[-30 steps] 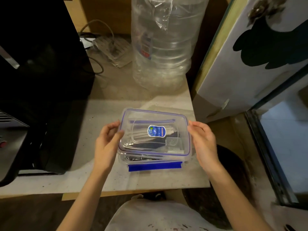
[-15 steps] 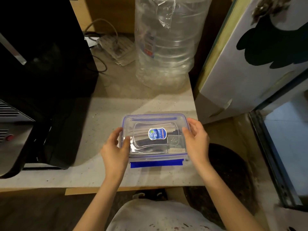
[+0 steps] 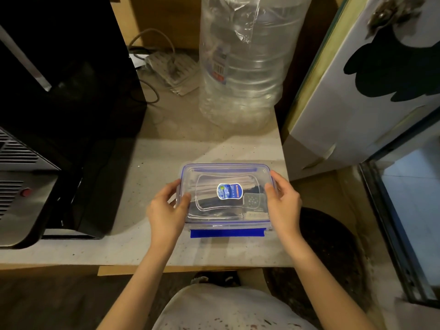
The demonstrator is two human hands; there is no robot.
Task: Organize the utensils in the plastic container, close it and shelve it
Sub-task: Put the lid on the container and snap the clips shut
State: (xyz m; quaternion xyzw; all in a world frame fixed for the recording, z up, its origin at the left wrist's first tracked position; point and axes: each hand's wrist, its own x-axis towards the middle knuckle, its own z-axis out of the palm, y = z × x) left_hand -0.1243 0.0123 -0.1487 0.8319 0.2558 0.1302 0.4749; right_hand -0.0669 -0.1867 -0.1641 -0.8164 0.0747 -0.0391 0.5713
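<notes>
The plastic container (image 3: 226, 198) sits on the counter (image 3: 147, 167) between both hands, its clear lid (image 3: 221, 170) on and the blue latch (image 3: 227, 233) at its near edge; pale and dark utensils show dimly inside. The left hand (image 3: 166, 208) and right hand (image 3: 283, 201) grip its short sides, thumbs on the lid. Beyond them stands a large water bottle (image 3: 247, 60); a black appliance (image 3: 64, 103) lies left of the left hand.
</notes>
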